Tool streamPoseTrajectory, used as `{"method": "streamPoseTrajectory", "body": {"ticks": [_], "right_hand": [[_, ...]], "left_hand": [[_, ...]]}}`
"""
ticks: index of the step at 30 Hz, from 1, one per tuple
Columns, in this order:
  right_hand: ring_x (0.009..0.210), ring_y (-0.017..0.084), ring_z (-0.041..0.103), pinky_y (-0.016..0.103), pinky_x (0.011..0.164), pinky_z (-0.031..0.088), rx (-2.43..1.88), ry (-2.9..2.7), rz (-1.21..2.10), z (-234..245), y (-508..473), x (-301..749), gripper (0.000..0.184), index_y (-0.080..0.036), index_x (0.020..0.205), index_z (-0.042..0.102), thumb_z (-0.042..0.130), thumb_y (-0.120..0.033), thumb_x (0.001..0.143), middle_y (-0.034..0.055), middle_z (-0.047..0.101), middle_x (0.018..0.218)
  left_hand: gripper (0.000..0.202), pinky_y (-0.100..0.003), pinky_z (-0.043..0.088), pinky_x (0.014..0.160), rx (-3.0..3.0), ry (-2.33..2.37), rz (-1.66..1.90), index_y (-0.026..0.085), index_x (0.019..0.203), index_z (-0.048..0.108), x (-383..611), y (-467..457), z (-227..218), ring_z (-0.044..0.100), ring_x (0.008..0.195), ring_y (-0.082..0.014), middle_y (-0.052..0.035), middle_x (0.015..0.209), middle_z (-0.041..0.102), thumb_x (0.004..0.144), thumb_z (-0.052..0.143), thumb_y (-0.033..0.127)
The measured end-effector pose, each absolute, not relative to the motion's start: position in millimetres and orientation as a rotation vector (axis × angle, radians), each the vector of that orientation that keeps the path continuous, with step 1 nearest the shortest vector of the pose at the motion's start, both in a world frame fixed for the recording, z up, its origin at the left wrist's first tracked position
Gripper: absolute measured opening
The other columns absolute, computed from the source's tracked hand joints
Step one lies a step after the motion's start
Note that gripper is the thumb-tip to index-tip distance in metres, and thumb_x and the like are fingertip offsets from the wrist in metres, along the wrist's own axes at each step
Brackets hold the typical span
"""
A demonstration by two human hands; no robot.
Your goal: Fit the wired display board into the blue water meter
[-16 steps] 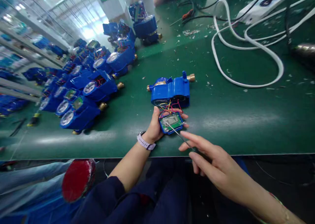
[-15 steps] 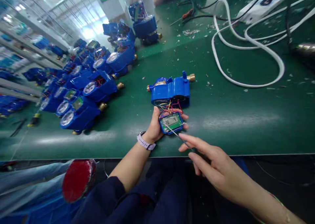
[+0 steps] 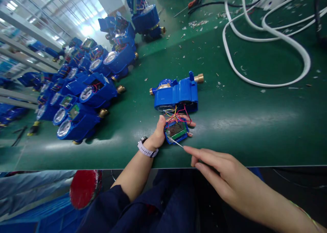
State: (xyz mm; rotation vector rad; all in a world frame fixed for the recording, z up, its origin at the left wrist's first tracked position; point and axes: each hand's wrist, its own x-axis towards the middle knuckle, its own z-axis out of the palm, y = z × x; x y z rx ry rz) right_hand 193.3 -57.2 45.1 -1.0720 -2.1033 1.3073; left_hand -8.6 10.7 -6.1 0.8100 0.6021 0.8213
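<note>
1. Left hand (image 3: 159, 134): closed round the left edge of a small green circuit board with a grey LCD window in a blue frame (image 3: 176, 130). The thumb is on the near-left corner and fingertips show past the right edge. A pale-strapped wristwatch (image 3: 147, 149) sits on the wrist.
2. Circuit board: held low over the green table mat (image 3: 255, 124), near the mat's front edge and just in front of item 4.
3. Right hand (image 3: 224, 178): fingers stretched long, index finger laid along a thin silver metal tool (image 3: 176, 142). The hand grips the tool, and the handle is hidden under the fingers. The tool tip touches the board's near-left edge.
4. Blue plastic water meter with brass end fittings (image 3: 176, 93): lies on the mat. A bundle of red, yellow and blue wires (image 3: 176, 113) runs from its near side to the board.
5. Cluster of similar blue meters (image 3: 84, 100): on the far left of the mat, well apart from item 4.
6. White cable (image 3: 270, 86): looped on the mat at the far right.
7. Red round disc (image 3: 85, 188): below the table's front edge, on the left.
</note>
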Motion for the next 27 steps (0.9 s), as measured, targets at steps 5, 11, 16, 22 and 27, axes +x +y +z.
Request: {"method": "streamPoseTrajectory", "body": {"ticks": [5, 11, 16, 22, 27], "right_hand": [[0.081, 0.018, 0.068, 0.031, 0.071, 0.058, -1.094, -2.339, 1.001, 43.1, -60.4, 194.8, 0.049, -0.020, 0.136, 0.048, 0.038, -0.007, 0.090, 0.0074, 0.068, 0.106], [0.063, 0.019, 0.068, 0.029, 0.052, 0.057, -1.073, -2.449, 0.759, 42.3, -61.7, 189.8, 0.062, -0.011, 0.133, 0.052, 0.034, 0.002, 0.075, 0.0117, 0.070, 0.098], [0.076, 0.011, 0.065, 0.020, 0.076, 0.054, -1.105, -2.054, 1.420, 48.4, -50.7, 193.3, 0.040, -0.020, 0.129, 0.056, 0.037, -0.014, 0.095, 0.0007, 0.068, 0.087], [0.077, 0.014, 0.064, 0.026, 0.074, 0.054, -1.098, -2.005, 1.423, 40.8, -55.8, 189.9, 0.044, -0.017, 0.134, 0.053, 0.036, -0.011, 0.093, 0.0045, 0.067, 0.090], [0.078, 0.016, 0.062, 0.029, 0.074, 0.053, -1.085, -1.910, 1.435, 31.3, -66.7, 180.6, 0.045, -0.013, 0.133, 0.053, 0.035, -0.011, 0.092, 0.0081, 0.065, 0.091]], "left_hand": [[0.086, -0.040, 0.051, 0.084, 0.844, 0.616, 0.814, 0.011, 0.122, 0.056, -11.4, 10.1, -9.5, 0.068, 0.087, -0.0281, -0.0159, 0.100, 0.069, 0.072, 0.045, 0.080], [0.086, -0.044, 0.051, 0.087, 0.860, 0.668, 0.831, 0.012, 0.119, 0.060, -12.7, 8.0, -15.0, 0.066, 0.097, -0.0332, -0.0170, 0.105, 0.069, 0.073, 0.041, 0.082], [0.089, -0.046, 0.051, 0.089, 0.854, 0.759, 0.842, 0.013, 0.117, 0.061, -11.0, 6.2, -17.6, 0.064, 0.104, -0.0355, -0.0163, 0.103, 0.070, 0.069, 0.040, 0.085], [0.084, -0.047, 0.052, 0.089, 0.831, 0.785, 0.888, 0.016, 0.113, 0.062, -7.8, 2.8, -17.6, 0.063, 0.105, -0.0352, -0.0141, 0.102, 0.070, 0.070, 0.041, 0.084], [0.082, -0.047, 0.051, 0.091, 0.828, 0.805, 0.930, 0.015, 0.111, 0.061, -5.2, 1.0, -16.1, 0.064, 0.105, -0.0345, -0.0135, 0.099, 0.070, 0.070, 0.043, 0.083]]}}
